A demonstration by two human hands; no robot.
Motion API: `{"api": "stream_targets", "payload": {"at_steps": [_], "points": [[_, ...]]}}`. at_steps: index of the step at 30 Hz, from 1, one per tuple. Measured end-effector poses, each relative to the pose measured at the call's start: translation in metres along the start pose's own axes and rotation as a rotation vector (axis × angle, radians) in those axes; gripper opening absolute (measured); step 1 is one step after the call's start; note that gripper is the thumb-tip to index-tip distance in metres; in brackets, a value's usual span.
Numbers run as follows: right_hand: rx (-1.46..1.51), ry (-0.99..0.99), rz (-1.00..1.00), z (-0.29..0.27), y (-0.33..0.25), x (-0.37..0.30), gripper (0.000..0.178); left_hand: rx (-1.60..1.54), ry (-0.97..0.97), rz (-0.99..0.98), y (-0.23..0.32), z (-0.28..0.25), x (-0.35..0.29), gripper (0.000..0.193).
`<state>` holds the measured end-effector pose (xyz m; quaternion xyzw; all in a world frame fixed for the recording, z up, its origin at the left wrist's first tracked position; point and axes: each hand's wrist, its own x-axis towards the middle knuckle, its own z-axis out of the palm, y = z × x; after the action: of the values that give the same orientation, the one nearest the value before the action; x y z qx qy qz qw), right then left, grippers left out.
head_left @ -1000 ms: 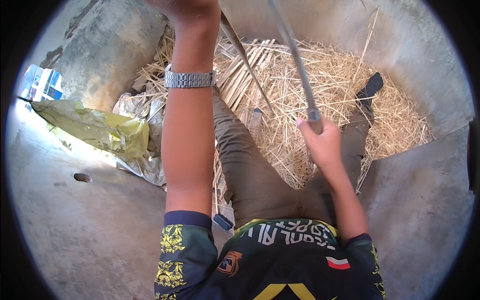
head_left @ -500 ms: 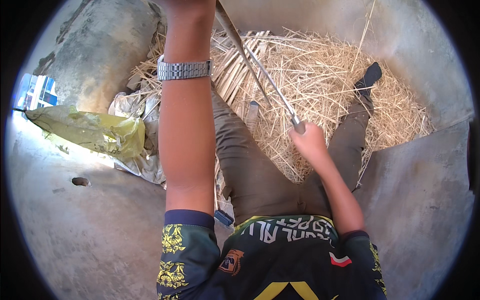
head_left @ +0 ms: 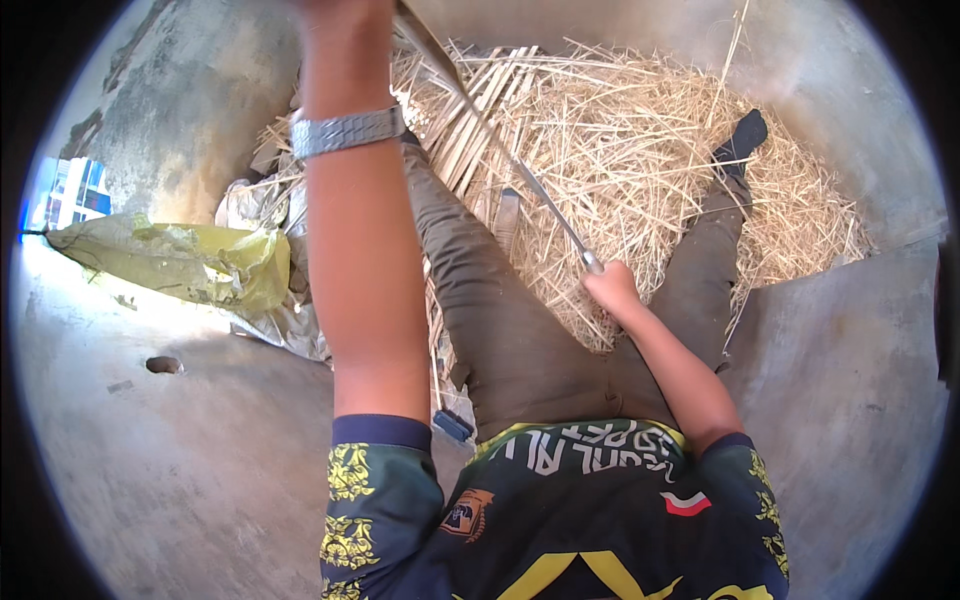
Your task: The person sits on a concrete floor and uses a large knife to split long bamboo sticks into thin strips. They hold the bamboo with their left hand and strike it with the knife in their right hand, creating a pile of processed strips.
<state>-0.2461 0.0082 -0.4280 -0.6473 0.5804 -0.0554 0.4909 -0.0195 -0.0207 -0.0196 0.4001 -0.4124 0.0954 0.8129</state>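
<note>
My right hand [head_left: 612, 289] is closed round the handle of a long, narrow knife [head_left: 592, 262], above the straw between my legs. Its thin blade points up and to the left. Along the blade lies a slender strip, perhaps bamboo [head_left: 436, 55], running up to the top edge beside my raised left hand [head_left: 340, 12]. That hand is blurred and cut off by the picture's edge, so its fingers are hidden. A metal-banded wristwatch [head_left: 347, 133] is on the left wrist.
Loose straw-like shavings [head_left: 610, 130] surround my outstretched legs [head_left: 500, 310]. Several pale split strips [head_left: 490, 105] lie at the far left of the pile. A yellow translucent sack [head_left: 200, 262] lies to the left. Near my left hip is a small dark-blue object [head_left: 453, 426]. Curved grey walls [head_left: 840, 360] enclose the spot.
My left arm has shifted left, the strip's upper end moving with it. The strip and the knife blade, apart before, now line up. The right hand has barely moved.
</note>
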Motion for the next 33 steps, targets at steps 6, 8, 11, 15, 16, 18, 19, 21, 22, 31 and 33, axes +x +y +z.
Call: {"api": "stream_targets", "payload": {"at_steps": [6, 8, 11, 15, 16, 18, 19, 21, 22, 31, 33], "points": [[0.53, 0.161, -0.406, -0.052, -0.108, -0.04, 0.026, -0.157, 0.095, 0.034, -0.009, -0.018, 0.017, 0.036], [0.676, 0.216, -0.585, -0.046, -0.121, -0.039, 0.027, -0.15, 0.095, 0.053, -0.014, -0.02, 0.019, 0.035], [0.593, 0.181, -0.572, -0.008, -0.067, -0.002, 0.028, -0.272, 0.051, 0.029, 0.003, -0.016, 0.006, 0.034], [-0.254, -0.029, 0.129, 0.015, -0.003, 0.029, 0.02, -0.237, 0.177, 0.055, -0.006, -0.008, 0.012, 0.033], [-0.275, 0.027, 0.128, 0.016, 0.011, 0.031, 0.022, -0.238, 0.192, 0.056, 0.001, -0.003, 0.004, 0.032], [-0.318, 0.134, 0.12, 0.023, 0.034, 0.031, 0.028, -0.21, 0.211, 0.028, 0.003, 0.0, 0.006, 0.032], [-0.248, 0.049, 0.172, 0.022, 0.032, 0.04, 0.031, -0.184, 0.213, -0.006, -0.003, -0.003, 0.015, 0.032], [-0.153, 0.119, -0.061, 0.017, 0.015, 0.032, 0.025, -0.183, 0.138, -0.046, -0.021, -0.022, 0.032, 0.032], [-0.104, 0.153, -0.178, 0.014, 0.002, 0.024, 0.023, -0.215, 0.061, -0.047, -0.031, -0.037, 0.044, 0.033], [0.61, 0.121, -0.516, -0.034, -0.106, -0.073, 0.014, -0.375, -0.352, -0.161, 0.001, -0.04, 0.018, 0.026], [0.728, 0.122, -0.499, -0.023, -0.107, -0.081, 0.014, -0.499, -0.485, -0.304, -0.009, -0.056, 0.05, 0.013]]}}
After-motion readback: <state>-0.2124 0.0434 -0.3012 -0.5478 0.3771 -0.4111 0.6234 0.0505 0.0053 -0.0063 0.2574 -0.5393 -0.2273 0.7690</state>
